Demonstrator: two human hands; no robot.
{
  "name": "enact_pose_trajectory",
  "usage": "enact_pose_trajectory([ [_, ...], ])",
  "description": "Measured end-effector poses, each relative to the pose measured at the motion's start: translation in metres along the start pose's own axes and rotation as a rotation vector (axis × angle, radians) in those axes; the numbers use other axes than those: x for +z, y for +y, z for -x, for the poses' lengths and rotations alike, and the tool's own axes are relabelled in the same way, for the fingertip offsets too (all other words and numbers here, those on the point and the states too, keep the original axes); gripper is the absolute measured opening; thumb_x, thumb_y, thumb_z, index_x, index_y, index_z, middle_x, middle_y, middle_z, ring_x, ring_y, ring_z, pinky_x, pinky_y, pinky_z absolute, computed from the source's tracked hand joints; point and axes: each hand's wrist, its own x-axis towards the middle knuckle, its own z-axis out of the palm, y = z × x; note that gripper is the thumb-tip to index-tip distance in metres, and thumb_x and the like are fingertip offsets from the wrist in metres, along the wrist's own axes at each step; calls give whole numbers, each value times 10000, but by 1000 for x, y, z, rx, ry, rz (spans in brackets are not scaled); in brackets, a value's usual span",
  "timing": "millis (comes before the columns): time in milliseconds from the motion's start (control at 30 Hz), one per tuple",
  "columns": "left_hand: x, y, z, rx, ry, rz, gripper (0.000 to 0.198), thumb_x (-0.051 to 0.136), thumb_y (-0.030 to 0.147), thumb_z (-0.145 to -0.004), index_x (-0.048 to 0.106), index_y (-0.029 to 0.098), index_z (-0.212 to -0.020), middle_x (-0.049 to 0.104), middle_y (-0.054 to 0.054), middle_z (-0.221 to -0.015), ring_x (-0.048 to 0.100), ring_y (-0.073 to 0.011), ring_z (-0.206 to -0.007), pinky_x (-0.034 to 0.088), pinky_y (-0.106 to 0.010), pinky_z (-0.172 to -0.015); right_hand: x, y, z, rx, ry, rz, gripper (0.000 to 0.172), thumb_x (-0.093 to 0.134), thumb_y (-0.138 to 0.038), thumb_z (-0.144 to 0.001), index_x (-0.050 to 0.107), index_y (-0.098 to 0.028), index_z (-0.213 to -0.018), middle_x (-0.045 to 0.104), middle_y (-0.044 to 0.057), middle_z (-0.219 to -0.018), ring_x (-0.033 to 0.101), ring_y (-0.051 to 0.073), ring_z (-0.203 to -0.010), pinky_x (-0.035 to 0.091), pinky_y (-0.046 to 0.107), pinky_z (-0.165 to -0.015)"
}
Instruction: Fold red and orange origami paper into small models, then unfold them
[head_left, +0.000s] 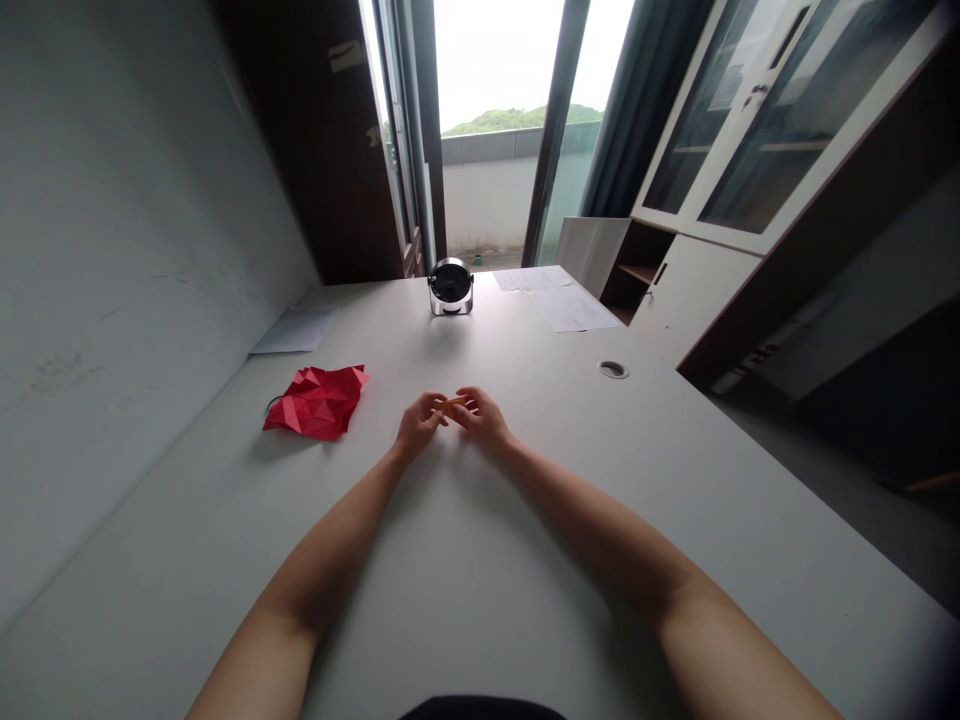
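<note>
My left hand (418,423) and my right hand (482,414) meet at the middle of the white table (525,560). Both pinch a small orange piece (454,402) between their fingertips; it is too small to name, perhaps folded paper. The fingers of both hands are curled closed around it. A crumpled, creased red paper (318,401) lies flat on the table to the left of my left hand, apart from it.
A small round black and silver device (451,286) stands at the table's far middle. White sheets (570,305) lie far right, another sheet (295,331) far left by the wall. A cable hole (613,369) sits right of my hands. Cabinets (750,150) stand at right.
</note>
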Motion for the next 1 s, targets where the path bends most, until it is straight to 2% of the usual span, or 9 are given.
enact_pose_trajectory([
  [167,0,1,0,-2,4,-28,264,617,243,-811,628,185,-1068,712,-50,-951,692,-146,-724,557,-274,-665,-1,-5,3,16,-21,-24,343,658,-443,-802,628,-247,-1082,660,1,-795,592,171,-728,476,277,-644],
  [367,0,6,2,-48,17,-98,196,625,321,-842,662,198,-990,703,-18,-842,690,-146,-648,534,-262,-641,0,-4,4,20,-33,6,305,663,-487,-793,666,-254,-991,582,-30,-652,511,149,-606,415,262,-563],
  [1000,-1,5,2,-45,-8,-116,203,612,350,-865,672,196,-984,696,-20,-799,693,-157,-668,523,-260,-648,-1,-2,4,-16,-49,91,278,580,-470,-853,683,-252,-990,540,-35,-631,467,130,-577,364,231,-523],
])
